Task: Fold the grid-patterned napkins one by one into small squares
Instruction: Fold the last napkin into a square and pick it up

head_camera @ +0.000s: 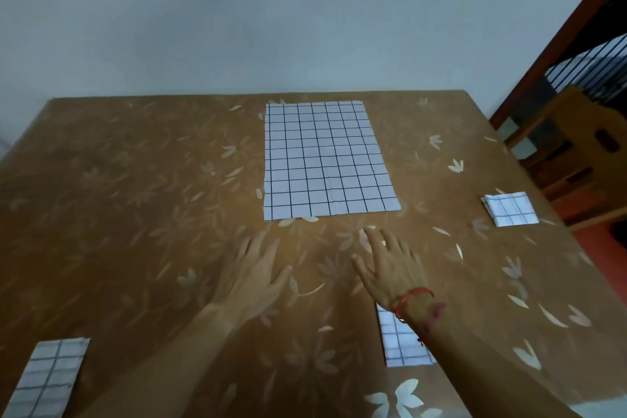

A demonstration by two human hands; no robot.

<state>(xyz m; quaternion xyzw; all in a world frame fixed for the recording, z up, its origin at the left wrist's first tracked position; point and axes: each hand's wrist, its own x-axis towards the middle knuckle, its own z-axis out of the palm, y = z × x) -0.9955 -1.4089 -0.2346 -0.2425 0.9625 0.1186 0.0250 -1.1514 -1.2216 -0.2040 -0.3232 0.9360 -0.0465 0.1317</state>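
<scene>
On the far middle of the brown flower-patterned table (135,180), an unfolded grid-patterned napkin (325,159) lies flat, white with dark lines. It is a rectangle whose long axis runs from near to far, its short edges facing the person and the wall (237,17); the near edge looks slightly wider and tips a little to the right.

Near of it, both hands hover or rest low over the bare tablecloth, close together but apart from each other, neither touching the napkin. The left hand (252,276) has its fingers straight and spread, pointing far and a little right; motion blur softens the fingertips. The right hand (393,268) is likewise spread flat, holding nothing, fingers pointing far and left toward the napkin's near edge. A red thread bracelet (412,299) circles the right wrist.

Under the right forearm lies a folded napkin (395,346), partly hidden. Another folded square (510,209) sits near the right table edge, well apart from the open napkin. At the near left corner a folded strip of napkin (47,380) lies with its long axis near to far.
</scene>
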